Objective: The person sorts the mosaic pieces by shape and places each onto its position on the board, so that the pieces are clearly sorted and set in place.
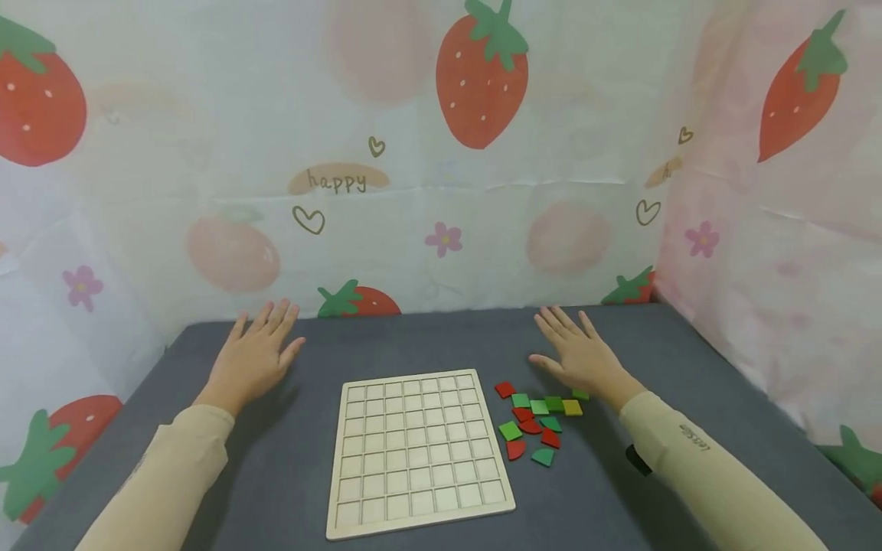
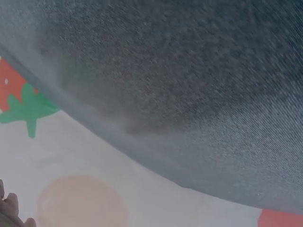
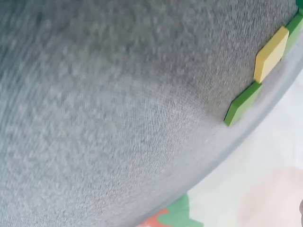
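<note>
A pale wooden board (image 1: 422, 450) with a grid of shallow square recesses lies on the dark grey table. To its right is a loose group of small flat tiles, among them a yellow square tile (image 1: 572, 407), a red quarter-round tile (image 1: 515, 450) and a teal tile (image 1: 543, 457). My left hand (image 1: 256, 360) is held over the table left of the board, fingers straight and spread, holding nothing. Over the far side of the tiles my right hand (image 1: 579, 353) is likewise spread and holds nothing. In the right wrist view the yellow tile (image 3: 271, 56) sits beside a green tile (image 3: 242, 103).
The dark grey tabletop (image 1: 413, 340) ends at a fabric backdrop (image 1: 441, 199) printed with strawberries, hearts and flowers, which also rises along both sides. A small black object (image 1: 638, 461) shows at the underside of the right sleeve (image 1: 703, 459).
</note>
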Tool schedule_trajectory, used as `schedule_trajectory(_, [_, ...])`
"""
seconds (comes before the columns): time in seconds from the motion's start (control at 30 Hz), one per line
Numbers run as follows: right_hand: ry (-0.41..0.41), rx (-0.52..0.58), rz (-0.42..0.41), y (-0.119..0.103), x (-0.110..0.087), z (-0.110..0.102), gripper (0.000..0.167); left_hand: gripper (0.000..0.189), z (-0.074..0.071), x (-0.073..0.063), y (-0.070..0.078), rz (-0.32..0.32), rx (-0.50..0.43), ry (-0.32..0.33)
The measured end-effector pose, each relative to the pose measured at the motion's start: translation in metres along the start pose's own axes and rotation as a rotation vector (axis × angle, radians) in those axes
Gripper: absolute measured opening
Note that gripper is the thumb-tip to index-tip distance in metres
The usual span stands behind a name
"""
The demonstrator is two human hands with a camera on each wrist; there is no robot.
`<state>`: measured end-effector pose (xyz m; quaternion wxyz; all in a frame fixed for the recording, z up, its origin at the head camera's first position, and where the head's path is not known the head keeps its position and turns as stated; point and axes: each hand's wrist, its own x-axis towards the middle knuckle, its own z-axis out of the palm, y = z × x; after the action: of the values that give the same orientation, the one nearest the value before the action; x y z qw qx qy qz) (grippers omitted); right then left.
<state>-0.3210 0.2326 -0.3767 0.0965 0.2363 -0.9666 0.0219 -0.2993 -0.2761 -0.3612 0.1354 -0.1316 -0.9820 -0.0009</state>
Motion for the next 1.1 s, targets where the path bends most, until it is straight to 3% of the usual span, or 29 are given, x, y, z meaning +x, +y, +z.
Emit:
schedule_trajectory(0.33, [0.005,0.043,-0.020,-0.012,0.000,0.002,0.076,0.065,0.004,-0.001,0.010,0.034,-0.007,0.008])
schedule_trajectory(0.7, [-0.019,0.221,-0.012,-0.029,-0.002,0.003,0.074,0.064,0.003,-0.012,0.023,0.069,-0.032,0.010])
schedule_trajectory(1.1, [0.026,0.412,-0.004,-0.040,-0.003,0.002,0.067,0.065,0.009,-0.015,0.031,0.096,-0.079,0.024])
